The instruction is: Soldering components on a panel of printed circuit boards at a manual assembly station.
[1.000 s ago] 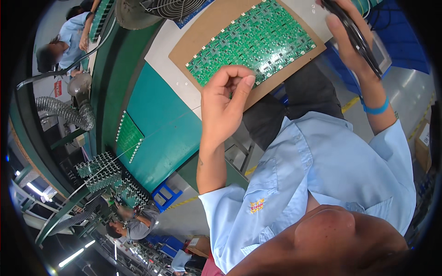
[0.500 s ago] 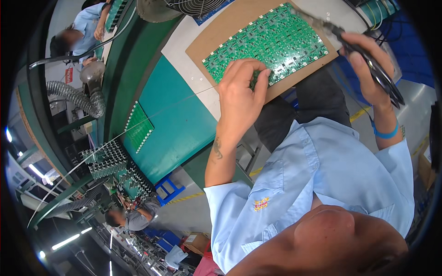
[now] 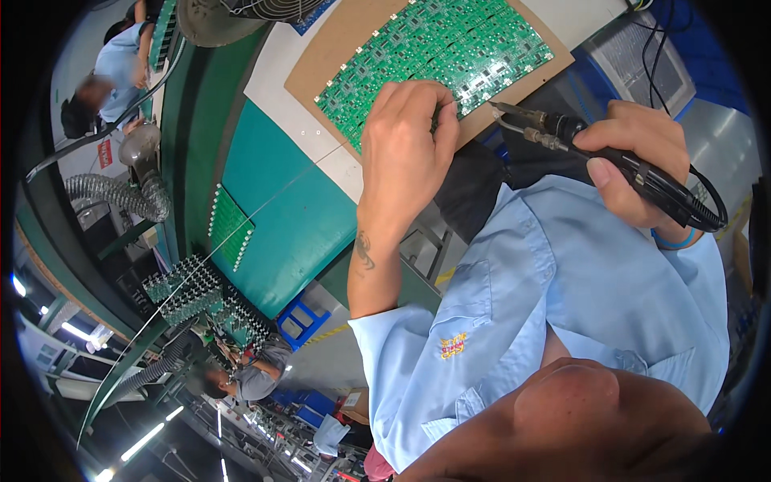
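Observation:
A green circuit board panel (image 3: 438, 52), packed with small components, lies on a brown board (image 3: 309, 80) at the top middle. My left hand (image 3: 404, 132) rests at its near edge, fingers curled into a pinch. A thin wire (image 3: 299, 177) stretches from the lower left up to this hand; the pinched fingertips are partly hidden. In my right hand (image 3: 634, 149) is a black soldering iron (image 3: 554, 127) with a metal front end. Its tip points left, just off the panel's near edge.
Another green panel (image 3: 231, 229) lies on the teal mat (image 3: 281, 233) at left. Racked boards (image 3: 193, 289) stand beyond it. A fan (image 3: 277, 6) and a lamp-like metal hood (image 3: 213, 20) sit at the top. Two co-workers (image 3: 120, 60) (image 3: 257, 377) work at left.
My right hand has brought the soldering iron down and left, from the panel's far right corner to its near edge. The view has shifted; my left hand stays pinched at the panel.

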`<action>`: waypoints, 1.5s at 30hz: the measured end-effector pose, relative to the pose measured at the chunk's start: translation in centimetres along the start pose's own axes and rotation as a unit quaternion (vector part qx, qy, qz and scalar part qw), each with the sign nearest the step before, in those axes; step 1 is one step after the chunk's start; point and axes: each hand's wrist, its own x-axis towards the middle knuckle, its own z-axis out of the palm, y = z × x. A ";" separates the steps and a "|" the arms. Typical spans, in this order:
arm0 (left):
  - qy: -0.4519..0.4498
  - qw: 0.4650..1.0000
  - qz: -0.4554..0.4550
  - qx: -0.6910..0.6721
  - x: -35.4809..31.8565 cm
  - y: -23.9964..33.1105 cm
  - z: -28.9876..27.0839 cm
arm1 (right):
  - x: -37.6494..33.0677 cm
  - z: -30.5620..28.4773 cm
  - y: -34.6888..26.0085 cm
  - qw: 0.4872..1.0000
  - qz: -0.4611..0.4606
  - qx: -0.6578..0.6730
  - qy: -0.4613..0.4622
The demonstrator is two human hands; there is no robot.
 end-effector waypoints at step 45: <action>-0.052 0.989 -0.124 0.065 -7.7 2.8 -3.2 | -0.4 1.0 0.0 0.999 0.030 -0.013 0.037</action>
